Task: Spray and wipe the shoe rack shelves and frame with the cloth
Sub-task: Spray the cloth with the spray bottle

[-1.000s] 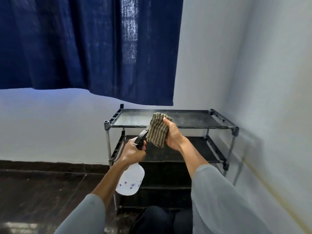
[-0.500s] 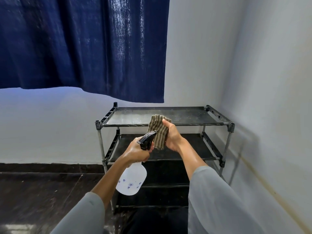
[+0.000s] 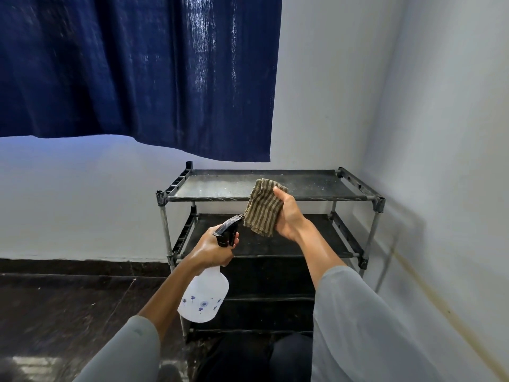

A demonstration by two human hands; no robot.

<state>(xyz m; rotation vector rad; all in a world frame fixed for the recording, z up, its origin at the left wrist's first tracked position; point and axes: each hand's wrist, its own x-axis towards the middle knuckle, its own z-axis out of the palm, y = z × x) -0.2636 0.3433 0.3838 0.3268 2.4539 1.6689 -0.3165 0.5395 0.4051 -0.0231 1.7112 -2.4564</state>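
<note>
**Honestly, the spray could end up anywhere but the rack**

So, going left to right: the left hand (image 3: 213,250) is wrapped around the neck of the spray bottle (image 3: 204,299), with fingers curled at the black trigger. The nozzle tilts up and to the right, pretty much at the cloth (image 3: 263,206), which sits just beside it. My guess is a squeeze now soaks the cloth or mists the white wall behind instead of landing on a shelf. The bottle hangs out over the dark floor too, so drips could land there.

The right hand (image 3: 287,215) holds the folded striped cloth upright, thumb on the near side and fingers hidden behind it, in front of the top shelf's front rail on the shoe rack (image 3: 355,198). It isn't touching the shelf, as far as I can tell. That top shelf looks speckled, so it probably still needs wiping.
</note>
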